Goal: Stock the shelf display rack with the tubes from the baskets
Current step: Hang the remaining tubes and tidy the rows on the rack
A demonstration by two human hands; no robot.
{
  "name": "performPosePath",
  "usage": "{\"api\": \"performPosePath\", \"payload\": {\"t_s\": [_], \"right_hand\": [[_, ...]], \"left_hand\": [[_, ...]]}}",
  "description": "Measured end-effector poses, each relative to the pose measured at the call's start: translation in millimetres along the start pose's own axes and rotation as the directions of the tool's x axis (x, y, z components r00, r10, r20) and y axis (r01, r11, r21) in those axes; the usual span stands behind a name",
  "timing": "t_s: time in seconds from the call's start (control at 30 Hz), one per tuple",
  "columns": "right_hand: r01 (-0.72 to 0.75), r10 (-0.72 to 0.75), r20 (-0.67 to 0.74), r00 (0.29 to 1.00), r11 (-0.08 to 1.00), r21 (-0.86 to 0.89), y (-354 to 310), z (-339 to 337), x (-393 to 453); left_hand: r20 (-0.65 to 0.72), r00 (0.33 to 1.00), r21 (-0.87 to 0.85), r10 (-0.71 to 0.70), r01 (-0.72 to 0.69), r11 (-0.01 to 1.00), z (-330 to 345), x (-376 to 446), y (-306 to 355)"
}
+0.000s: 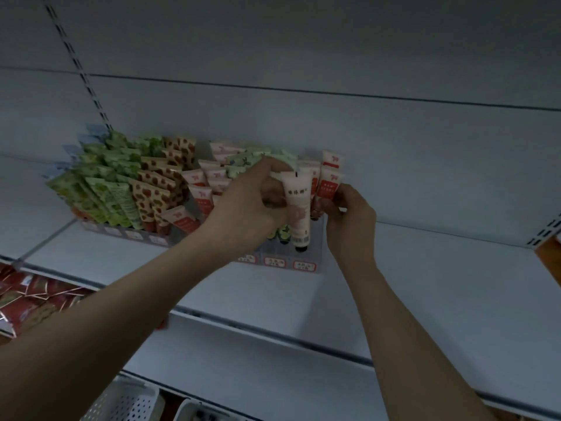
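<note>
Head view: left hand [258,196] grips pink tube [299,208]; right hand [349,211] pinches red tube [328,186] in rack [315,253].

— What did the person wear on the arms?
— Nothing that showed: both forearms were bare up to the frame's edge, no sleeves.
— And the left hand [258,196] and right hand [349,211]?
— Bare too, no gloves.

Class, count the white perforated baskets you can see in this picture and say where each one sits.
2. One white basket sits at the bottom left, below the lowest shelf edge; a second white basket sits just to its right, cut off by the picture's bottom edge. Others may lie out of view.
</note>
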State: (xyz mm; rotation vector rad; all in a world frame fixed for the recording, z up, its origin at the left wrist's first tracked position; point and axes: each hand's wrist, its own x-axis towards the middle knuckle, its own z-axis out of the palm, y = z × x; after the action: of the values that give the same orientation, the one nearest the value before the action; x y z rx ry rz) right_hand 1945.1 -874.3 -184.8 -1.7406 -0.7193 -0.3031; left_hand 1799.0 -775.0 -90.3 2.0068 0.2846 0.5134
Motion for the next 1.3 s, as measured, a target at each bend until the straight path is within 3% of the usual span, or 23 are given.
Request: {"api": "performPosePath", "payload": {"t_s": [0.17,0.4,0.57,0.7,0.77,0.83,0.9,1.17,1.3], "right_hand": [[-0.014,0.013,-0.039,0.999,1.0,-0.023,1.9,6.0,-1.6],[-0.011,0.01,-0.016,1.0,0.999,-0.032,2.8,2.8,-1.8],[-0.188,0.185,0.073,0.98,0.981,0.038,-0.5,-6.5,-5.9],[-0.147,0.16,-0.104,0.982,0.982,0.119,-24.3,-27.5,-11.4],[-0.12,0.117,0.028,0.993,0.981,0.155,-39.5,-35.4,-15.4],[-0.127,0.088,0.228,0.97,0.978,0.163,-50.3,-35.9,-21.4],[-0.129,0.065,0.333,0.941,0.976,0.174,-53.9,-30.1,-26.5],[-0.194,0.119,0.36,0.925,0.964,0.18,-49.7,-23.7,-28.1],[-0.309,0.221,0.387,0.895,0.934,0.18,-45.7,-30.8,-26.5]], "left_hand": [[0.01,0.997,0.121,0.081,-0.082,0.989,6.1,-17.6,-10.4],[-0.057,0.997,0.06,0.043,-0.04,0.997,3.0,-0.3,-15.4],[-0.051,0.998,0.033,0.031,-0.03,0.999,4.5,13.8,-14.6],[-0.056,0.998,0.029,0.026,-0.025,0.999,3.5,17.2,-14.3],[-0.058,0.998,0.045,0.025,-0.022,0.999,3.3,18.1,-15.0],[-0.056,0.998,0.05,0.035,-0.032,0.998,3.2,19.3,-14.8],[-0.058,0.997,0.054,0.045,-0.042,0.998,3.2,20.1,-15.0],[-0.101,0.982,0.075,0.157,-0.15,0.986,3.9,16.9,-24.1],[-0.142,0.945,0.213,0.296,-0.263,0.941,2.2,17.4,-36.2]]}}
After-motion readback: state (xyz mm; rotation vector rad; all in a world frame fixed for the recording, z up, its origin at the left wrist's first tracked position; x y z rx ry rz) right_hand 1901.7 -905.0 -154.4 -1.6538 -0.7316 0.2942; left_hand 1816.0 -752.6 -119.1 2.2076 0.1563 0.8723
